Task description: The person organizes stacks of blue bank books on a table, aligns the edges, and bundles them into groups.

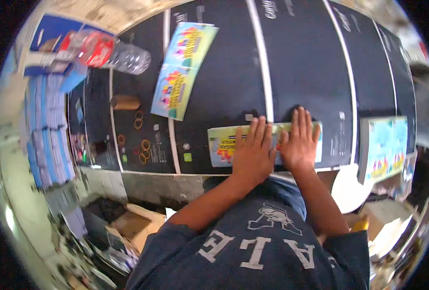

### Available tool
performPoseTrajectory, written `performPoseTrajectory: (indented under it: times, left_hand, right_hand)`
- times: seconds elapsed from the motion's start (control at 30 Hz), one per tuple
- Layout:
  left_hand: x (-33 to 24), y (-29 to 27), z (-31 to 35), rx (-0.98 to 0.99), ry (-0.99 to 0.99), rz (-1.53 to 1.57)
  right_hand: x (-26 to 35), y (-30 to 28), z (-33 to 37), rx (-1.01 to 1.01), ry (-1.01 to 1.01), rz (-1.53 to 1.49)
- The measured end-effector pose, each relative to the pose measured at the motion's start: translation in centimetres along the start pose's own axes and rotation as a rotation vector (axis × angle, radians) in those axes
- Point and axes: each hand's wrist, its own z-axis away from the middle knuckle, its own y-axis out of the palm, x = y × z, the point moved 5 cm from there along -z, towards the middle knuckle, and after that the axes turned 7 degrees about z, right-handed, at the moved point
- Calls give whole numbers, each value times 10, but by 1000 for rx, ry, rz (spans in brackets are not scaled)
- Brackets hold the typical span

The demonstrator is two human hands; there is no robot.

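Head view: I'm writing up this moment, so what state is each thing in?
Left hand: open, palm down
Right hand: open, palm down
Printed strip: flat, partly covered by both hands
Loose printed sheet: uncovered, lying aslant
Plastic bottle: seems on its side; cap unclear
Rubber bands: loose
Cardboard box: open

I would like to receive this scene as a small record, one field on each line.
Left hand: flat on a printed sheet
Right hand: flat on the same sheet, beside the left
Second sheet: slanted, farther left
Pile: printed sheets, right
Bottle: plastic, red label, lying sideways
Rubber bands: several, left
Table: dark, white lines
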Motion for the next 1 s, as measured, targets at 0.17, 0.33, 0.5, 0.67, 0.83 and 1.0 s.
performPoseTrajectory:
  times: [0.17, 0.33, 0.5, 0.67, 0.83, 1.0]
  left_hand:
    - [14, 13, 10, -60, -24, 13]
    - [15, 10, 4, -88, -3, 65]
    - [20, 13, 3, -82, 10, 162]
    - [24, 11, 10, -127, 21, 144]
    - [14, 17, 19, -258, 109, 415]
    - [18, 23, 4, 32, 116, 301]
  right_hand:
    - [9, 1, 2, 15, -30, 41]
    - [10, -2, 1, -57, -56, 18]
    - [10, 5, -4, 7, -4, 4]
    - [54, -29, -20, -149, -177, -399]
    - [306, -157, -45, -330, -1090, -991]
    - [431, -114, -128, 311, -769, -1071]
